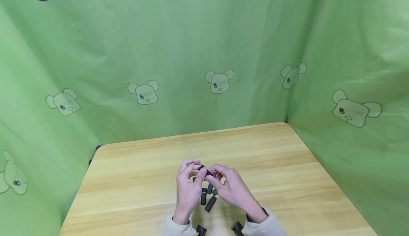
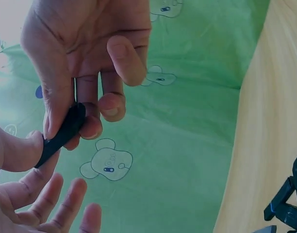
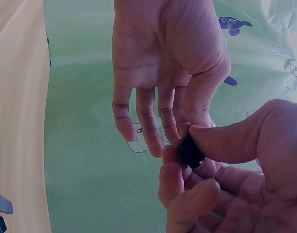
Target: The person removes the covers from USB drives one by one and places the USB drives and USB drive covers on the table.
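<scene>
Above the table, both hands meet on a small black stick-shaped piece (image 1: 206,171). My left hand (image 1: 188,190) pinches one end between thumb and fingers. With thumb and fingers my right hand (image 1: 234,190) pinches its other end. In the left wrist view, the black piece (image 2: 66,131) slants between the two thumbs, one end rounded. Only a short black part (image 3: 189,151) shows between the fingers in the right wrist view. Beneath the hands lie several similar pieces, among them a black stick with a pale band (image 1: 203,196) and a plain black stick (image 1: 210,204).
A short black block (image 1: 214,192) and another black stick (image 1: 209,188) lie on the wooden table (image 1: 134,179), partly below the right hand. Green curtains (image 1: 179,51) with bear drawings surround the table's back and sides. Dark devices (image 1: 237,228) sit by the cuffs.
</scene>
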`<state>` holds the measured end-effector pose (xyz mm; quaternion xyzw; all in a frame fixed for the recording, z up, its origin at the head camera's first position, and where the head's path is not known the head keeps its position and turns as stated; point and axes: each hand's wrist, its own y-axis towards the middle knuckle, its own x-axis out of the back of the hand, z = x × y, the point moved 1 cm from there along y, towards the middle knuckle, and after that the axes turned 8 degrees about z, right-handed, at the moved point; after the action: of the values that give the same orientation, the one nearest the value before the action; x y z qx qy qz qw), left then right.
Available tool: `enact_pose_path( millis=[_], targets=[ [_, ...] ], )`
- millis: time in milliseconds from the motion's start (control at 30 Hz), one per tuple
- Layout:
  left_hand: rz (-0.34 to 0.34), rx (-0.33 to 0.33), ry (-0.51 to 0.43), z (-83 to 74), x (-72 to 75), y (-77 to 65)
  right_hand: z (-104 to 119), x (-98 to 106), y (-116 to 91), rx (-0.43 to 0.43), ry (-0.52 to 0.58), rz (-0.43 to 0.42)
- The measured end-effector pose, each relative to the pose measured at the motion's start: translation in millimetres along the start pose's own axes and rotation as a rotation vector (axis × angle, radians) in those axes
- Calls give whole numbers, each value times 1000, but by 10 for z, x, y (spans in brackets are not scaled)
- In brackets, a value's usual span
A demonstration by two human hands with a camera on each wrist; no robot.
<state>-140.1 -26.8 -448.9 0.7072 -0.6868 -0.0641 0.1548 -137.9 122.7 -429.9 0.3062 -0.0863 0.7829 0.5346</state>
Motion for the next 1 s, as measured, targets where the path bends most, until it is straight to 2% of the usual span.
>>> enact_pose_path(
  millis=[167, 500, 800, 1000],
  targets=[
    [-8, 7, -18, 3, 49, 1, 21, -33, -6, 7, -2, -11],
    [-3, 4, -166, 7, 75, -14, 63, -47, -23, -27, -38, -13],
    [-69, 61, -188, -41, 84, 20, 125, -26, 8, -46, 8, -5],
    [-80, 119, -233, -119, 99, 54, 172, -10, 22, -44, 27, -1]
  ],
)
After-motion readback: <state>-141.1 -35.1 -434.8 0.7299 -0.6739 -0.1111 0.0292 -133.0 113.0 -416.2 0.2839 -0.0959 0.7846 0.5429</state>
